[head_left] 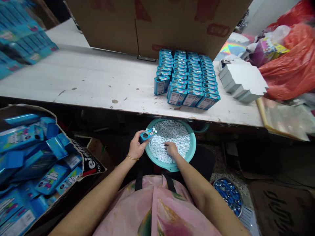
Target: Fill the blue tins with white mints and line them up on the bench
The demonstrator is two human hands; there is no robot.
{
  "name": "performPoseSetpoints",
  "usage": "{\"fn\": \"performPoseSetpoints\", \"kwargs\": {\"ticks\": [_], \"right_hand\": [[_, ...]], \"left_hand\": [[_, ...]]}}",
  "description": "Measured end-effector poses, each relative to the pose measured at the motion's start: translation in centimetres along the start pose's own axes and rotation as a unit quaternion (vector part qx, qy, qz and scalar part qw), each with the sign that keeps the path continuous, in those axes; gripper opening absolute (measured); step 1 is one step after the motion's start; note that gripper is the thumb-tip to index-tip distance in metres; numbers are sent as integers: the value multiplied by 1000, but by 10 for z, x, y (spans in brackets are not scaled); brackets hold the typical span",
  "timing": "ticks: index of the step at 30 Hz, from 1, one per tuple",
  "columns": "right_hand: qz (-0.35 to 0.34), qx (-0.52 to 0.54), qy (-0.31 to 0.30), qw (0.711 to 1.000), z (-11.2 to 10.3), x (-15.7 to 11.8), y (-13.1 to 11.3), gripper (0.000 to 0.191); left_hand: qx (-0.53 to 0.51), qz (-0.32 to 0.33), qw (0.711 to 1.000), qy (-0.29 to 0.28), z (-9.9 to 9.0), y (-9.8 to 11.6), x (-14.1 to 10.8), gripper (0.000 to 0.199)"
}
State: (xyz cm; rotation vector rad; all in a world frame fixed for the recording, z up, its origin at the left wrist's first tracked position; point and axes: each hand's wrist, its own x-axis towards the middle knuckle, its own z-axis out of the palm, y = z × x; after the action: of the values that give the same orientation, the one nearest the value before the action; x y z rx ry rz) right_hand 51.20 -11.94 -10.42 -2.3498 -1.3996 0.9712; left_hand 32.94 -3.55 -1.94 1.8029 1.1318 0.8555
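In the round turquoise plastic basin (193,141), the right hand (171,149) dips bunched fingers into small white rounded pellets (157,149), too buried to tell whether it pinches any, while the left hand (136,146) grasps a small glossy blue box-shaped container (148,134) by its sides at the basin's left rim. That container should handle as light, stiff and slightly slippery, best taken by its side walls, clear of the loose pellets on top. Beyond, similar blue upright containers (189,78) stand in rows right of centre along the worn white desk's (98,82) front edge, before a brown cardboard carton (169,26).
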Motion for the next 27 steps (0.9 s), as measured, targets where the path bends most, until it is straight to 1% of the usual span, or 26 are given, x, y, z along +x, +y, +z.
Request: {"fn": "performPoseSetpoints", "kwargs": {"ticks": [2,4,7,9,11,12,14,16,18,20,22,25,27], "right_hand": [[-10,41,-6,999,-7,1,8,34],[-18,72,-8,997,-24,-4,19,34],[-41,120,-5,992,-59,-19,27,35],[-69,156,-2,985,-86,-32,23,33],[-103,166,-3,981,-113,-45,13,31],[-121,150,-4,981,-125,-51,5,30],[-157,83,-4,984,-147,-63,-12,28],[-178,-25,6,984,-163,-72,-31,28],[-171,-150,13,974,-173,-80,-50,30],[-150,-257,13,955,-177,-87,-68,31],[-136,-322,10,937,-177,-92,-85,32],[-147,-359,12,922,-177,-100,-108,30],[-163,-367,17,916,-179,-104,-117,28]], "left_hand": [[-5,-6,1000,10,-4,-2,1,40],[-7,-7,1000,22,-6,-4,2,42],[-5,-4,1000,26,-5,-8,3,42],[3,1,1000,19,-1,-8,3,40],[17,12,1000,3,6,-7,1,38],[25,19,999,-7,9,-6,0,38],[39,33,998,-33,18,-3,-3,40],[47,47,996,-56,27,0,-6,42],[53,62,994,-70,34,2,-8,44],[59,74,993,-76,39,5,-10,45],[67,82,991,-83,42,6,-11,45],[75,85,989,-91,44,5,-12,45],[73,82,990,-91,45,4,-12,45]]}}
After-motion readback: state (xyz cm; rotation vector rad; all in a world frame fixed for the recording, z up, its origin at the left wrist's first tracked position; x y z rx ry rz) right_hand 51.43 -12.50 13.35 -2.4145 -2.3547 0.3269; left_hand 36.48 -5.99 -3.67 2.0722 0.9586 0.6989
